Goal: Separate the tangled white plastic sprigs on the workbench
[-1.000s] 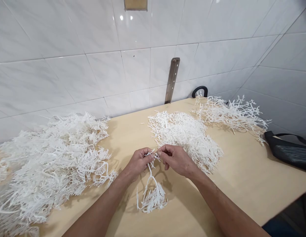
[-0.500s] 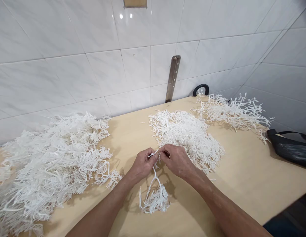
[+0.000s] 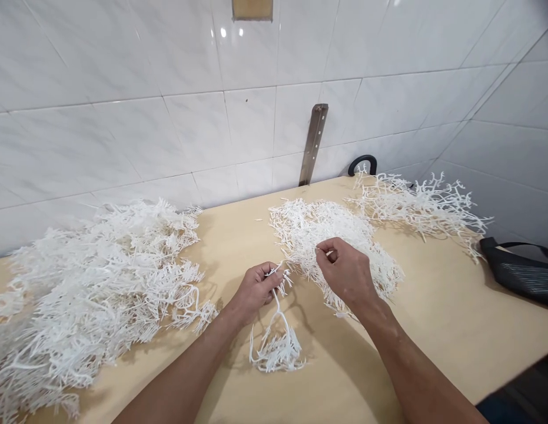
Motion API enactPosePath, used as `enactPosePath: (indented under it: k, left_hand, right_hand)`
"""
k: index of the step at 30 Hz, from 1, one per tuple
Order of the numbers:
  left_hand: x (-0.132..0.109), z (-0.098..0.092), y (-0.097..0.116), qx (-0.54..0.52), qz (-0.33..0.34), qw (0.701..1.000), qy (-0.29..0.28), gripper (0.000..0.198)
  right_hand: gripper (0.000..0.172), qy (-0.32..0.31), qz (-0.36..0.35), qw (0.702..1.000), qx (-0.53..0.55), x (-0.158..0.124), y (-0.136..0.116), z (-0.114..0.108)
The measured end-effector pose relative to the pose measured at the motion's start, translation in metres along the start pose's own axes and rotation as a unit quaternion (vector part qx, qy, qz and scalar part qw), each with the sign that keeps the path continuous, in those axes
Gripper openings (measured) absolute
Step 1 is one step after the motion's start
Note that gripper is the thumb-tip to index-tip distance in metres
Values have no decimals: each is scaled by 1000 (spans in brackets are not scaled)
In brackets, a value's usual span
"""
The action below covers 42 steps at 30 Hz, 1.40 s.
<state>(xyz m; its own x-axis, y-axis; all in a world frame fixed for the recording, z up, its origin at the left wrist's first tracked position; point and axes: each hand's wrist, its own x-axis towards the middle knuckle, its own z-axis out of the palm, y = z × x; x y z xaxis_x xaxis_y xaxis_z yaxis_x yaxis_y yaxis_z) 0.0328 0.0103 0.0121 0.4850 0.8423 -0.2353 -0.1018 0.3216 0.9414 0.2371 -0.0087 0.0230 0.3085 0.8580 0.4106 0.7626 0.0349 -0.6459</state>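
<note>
A white branched plastic piece point(image 3: 280, 347) hangs from my left hand point(image 3: 257, 290), which pinches its stem near the middle of the table. Small twigs of the piece stick out past the thumb and fingertips. My right hand point(image 3: 344, 271) is over the middle pile of small white pieces point(image 3: 309, 221), with thumb and index finger pinched together. Whatever is between those fingertips is too small to make out. On the left lies a large heap of white branched pieces point(image 3: 101, 282).
The tan table point(image 3: 441, 330) meets a tiled wall point(image 3: 176, 135). Thin bare white branches point(image 3: 424, 206) lie at the back right, beside a black bag point(image 3: 521, 268). A metal strip point(image 3: 313, 144) leans at the wall near a black curved handle point(image 3: 362, 159).
My right hand has moved away from my left hand, to the right and over the middle pile. My left hand still holds the branched piece in about the same place.
</note>
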Motion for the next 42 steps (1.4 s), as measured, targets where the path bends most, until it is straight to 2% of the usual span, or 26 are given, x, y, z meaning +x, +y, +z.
enactPosePath:
  k: [2,5,8,10,12,19,26,31,36,42]
  left_hand:
    - [1,0,0,-4,-2,1000,20,49]
    - [3,0,-4,-9,5,999,53,47]
    - [4,2,-9,-15,23,996,83,44]
    - [5,3,-12,-17,36,995,95,43]
    - [6,3,-13,-19,46,994,101,43]
    - [8,5,-11,-12,55,994,96,43]
    - [8,7,-11,-9,54,993,105,41]
    - [8,6,-10,-6,59,994,95,41]
    - [10,4,-11,-1,58,994,95,43]
    - [12,6,-9,2,53,994,97,49]
  right_hand:
    - [12,15,1,1000,-9,1,3,-2]
    - [13,30,-34,999,11,-1,2,0]
    - [18,-33,-71,994,79,-8,-8,7]
    - [19,-93,-80,985,120,-14,-16,14]
    - [19,-125,-82,979,139,-19,-21,19]
    - [21,-140,-34,972,183,-26,-21,29]
    - [20,-128,-36,968,211,-27,-19,33]
    - [20,-162,20,952,260,-28,-16,38]
    - [20,-176,25,933,314,-27,-14,41]
    - [19,-171,35,928,330,-24,-13,40]
